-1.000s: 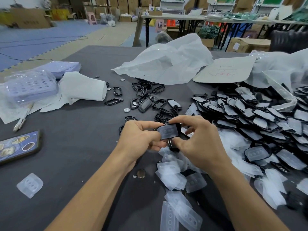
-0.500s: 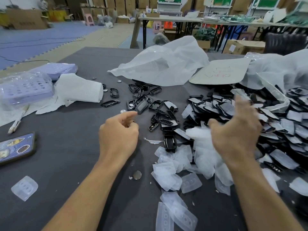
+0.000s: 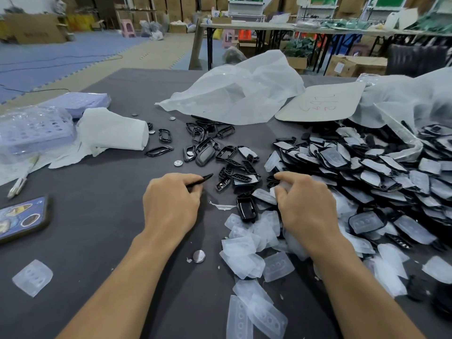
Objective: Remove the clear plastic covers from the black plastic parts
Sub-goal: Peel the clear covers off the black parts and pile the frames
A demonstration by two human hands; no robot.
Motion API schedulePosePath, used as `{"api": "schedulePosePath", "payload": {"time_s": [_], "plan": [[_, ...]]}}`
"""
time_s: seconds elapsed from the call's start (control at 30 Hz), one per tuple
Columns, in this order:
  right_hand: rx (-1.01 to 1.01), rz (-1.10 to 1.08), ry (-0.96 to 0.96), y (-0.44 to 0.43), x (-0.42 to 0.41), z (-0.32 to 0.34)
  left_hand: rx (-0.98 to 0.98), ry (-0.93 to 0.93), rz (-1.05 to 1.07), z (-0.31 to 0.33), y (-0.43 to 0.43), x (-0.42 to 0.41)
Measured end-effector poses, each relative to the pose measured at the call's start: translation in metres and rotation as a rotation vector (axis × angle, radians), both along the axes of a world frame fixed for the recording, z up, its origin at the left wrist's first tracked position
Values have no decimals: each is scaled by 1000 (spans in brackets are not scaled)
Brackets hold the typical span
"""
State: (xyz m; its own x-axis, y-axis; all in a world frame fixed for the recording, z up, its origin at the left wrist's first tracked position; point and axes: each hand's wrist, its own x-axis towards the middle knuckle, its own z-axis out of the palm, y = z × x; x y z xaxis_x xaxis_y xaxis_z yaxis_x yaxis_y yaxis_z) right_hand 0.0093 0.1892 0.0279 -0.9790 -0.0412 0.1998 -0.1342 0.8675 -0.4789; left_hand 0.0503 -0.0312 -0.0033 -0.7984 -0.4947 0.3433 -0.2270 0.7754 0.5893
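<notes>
Down from the pile, right hand (image 3: 305, 206) now pinches a clear cover (image 3: 281, 186) mid-frame; left hand (image 3: 171, 204) grips a thin black part (image 3: 205, 178).

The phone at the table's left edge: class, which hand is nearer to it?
Left. The left hand, pinching a thin black piece, is right of the phone; the right hand, gripping a clear cover, lies farther right.
</notes>
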Motion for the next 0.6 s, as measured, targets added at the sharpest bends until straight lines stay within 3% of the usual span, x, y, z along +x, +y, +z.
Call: {"api": "schedulePosePath", "payload": {"time_s": [0.17, 0.23, 0.3, 0.43, 0.6], "plan": [[-136, 25, 47, 2, -1, -3, 226, -148, -173, 2, 2, 3], [-188, 37, 40, 2, -2, -5, 271, -84, -171, 5, 3, 4], [-245, 20, 69, 4, -4, -6, 252, -20, -131, 4, 2, 2], [-268, 66, 123, 3, -3, -7, 86, -206, -198, 0, 2, -1], [-142, 76, 116, 0, -7, -16, 126, -1, -47, 1, 4, 3]]}}
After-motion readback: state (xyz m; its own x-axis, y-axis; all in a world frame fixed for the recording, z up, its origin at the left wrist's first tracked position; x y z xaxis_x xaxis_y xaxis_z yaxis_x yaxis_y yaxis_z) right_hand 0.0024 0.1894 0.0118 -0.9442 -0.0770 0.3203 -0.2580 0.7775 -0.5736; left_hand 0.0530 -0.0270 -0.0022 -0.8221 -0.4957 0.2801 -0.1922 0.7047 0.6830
